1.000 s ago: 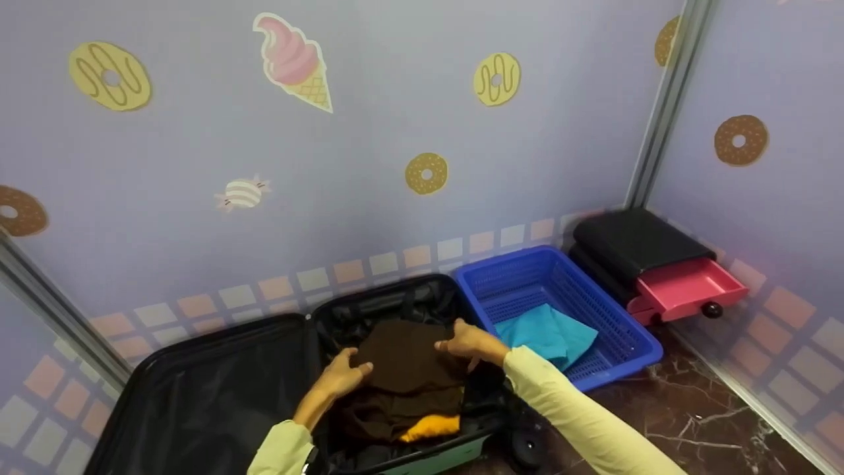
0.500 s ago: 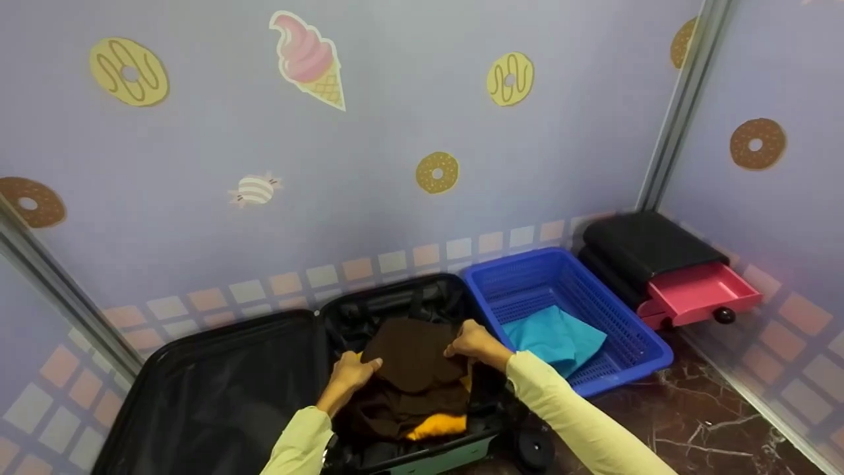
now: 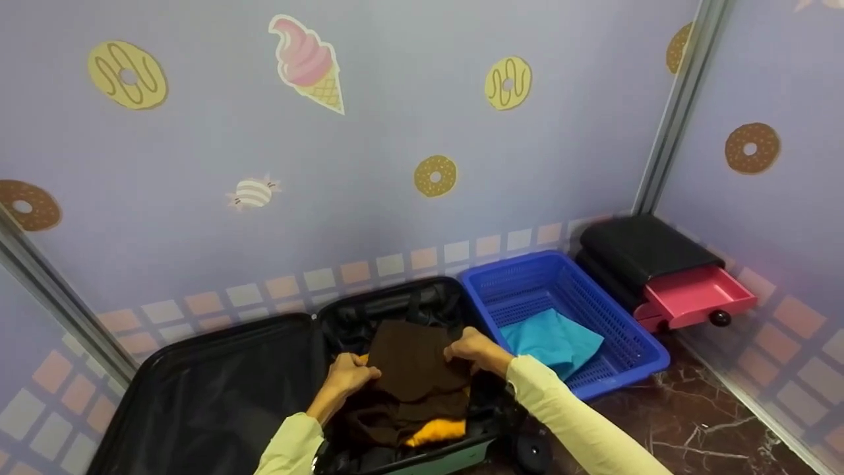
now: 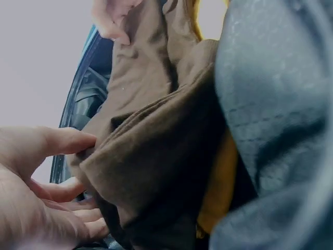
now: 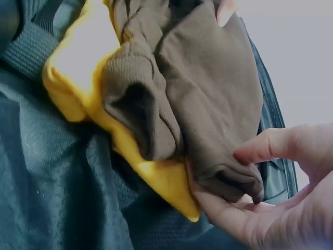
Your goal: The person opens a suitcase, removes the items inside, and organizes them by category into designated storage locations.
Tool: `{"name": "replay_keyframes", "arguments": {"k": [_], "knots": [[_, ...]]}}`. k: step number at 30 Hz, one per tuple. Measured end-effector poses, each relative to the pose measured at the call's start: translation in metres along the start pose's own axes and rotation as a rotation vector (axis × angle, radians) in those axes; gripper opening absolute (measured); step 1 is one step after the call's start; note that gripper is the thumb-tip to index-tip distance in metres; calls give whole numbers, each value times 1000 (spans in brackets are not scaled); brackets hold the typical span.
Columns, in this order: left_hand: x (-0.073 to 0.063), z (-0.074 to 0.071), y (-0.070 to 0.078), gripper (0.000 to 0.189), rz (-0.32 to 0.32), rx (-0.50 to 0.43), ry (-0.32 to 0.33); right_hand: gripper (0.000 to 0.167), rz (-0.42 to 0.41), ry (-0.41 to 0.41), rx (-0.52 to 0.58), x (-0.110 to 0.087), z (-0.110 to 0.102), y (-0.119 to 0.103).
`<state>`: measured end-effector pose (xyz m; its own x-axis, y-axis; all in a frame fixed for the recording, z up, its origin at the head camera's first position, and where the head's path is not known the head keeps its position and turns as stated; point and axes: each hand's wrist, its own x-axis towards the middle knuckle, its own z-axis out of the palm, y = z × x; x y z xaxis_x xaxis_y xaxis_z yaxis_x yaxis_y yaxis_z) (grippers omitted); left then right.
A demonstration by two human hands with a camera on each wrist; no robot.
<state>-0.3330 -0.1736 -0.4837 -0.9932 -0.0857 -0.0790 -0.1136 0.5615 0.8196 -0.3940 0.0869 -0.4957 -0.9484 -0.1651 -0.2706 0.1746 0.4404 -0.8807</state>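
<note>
A brown garment (image 3: 415, 359) with a ribbed cuff (image 5: 127, 73) lies folded over in the packed half of an open black suitcase (image 3: 231, 389). My left hand (image 3: 346, 379) pinches its left edge, thumb above and fingers beneath. On the opposite edge, my right hand (image 3: 478, 349) holds the brown fabric between thumb and fingers, as the right wrist view shows near a sleeve-like end. Yellow cloth (image 3: 436, 432) sticks out from under the brown garment, and most of it is hidden.
To the right of the suitcase stands a blue plastic basket (image 3: 636, 369) with a turquoise cloth (image 3: 554, 340) in it. Beyond it, in the corner, sits a black box (image 3: 649, 247) with a pink drawer (image 3: 702, 293) pulled out. A patterned wall (image 3: 369, 218) rises behind.
My left fingers, spread apart a second ago, have closed on the garment's left edge. My right hand has also drawn its fingers in on the cloth. Its upper fold now lies slightly flatter.
</note>
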Motion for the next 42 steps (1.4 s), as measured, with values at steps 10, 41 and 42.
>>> {"name": "replay_keyframes", "arguments": {"k": [10, 41, 42], "knots": [[-6, -5, 19, 25, 41, -108, 34, 45, -5, -18, 39, 5, 0, 5], [-24, -26, 93, 32, 84, -721, -34, 52, -164, -135, 586, -7, -56, -21], [-24, -23, 90, 38, 65, -700, -32, 47, -158, -124, 564, -7, -66, -23]]}}
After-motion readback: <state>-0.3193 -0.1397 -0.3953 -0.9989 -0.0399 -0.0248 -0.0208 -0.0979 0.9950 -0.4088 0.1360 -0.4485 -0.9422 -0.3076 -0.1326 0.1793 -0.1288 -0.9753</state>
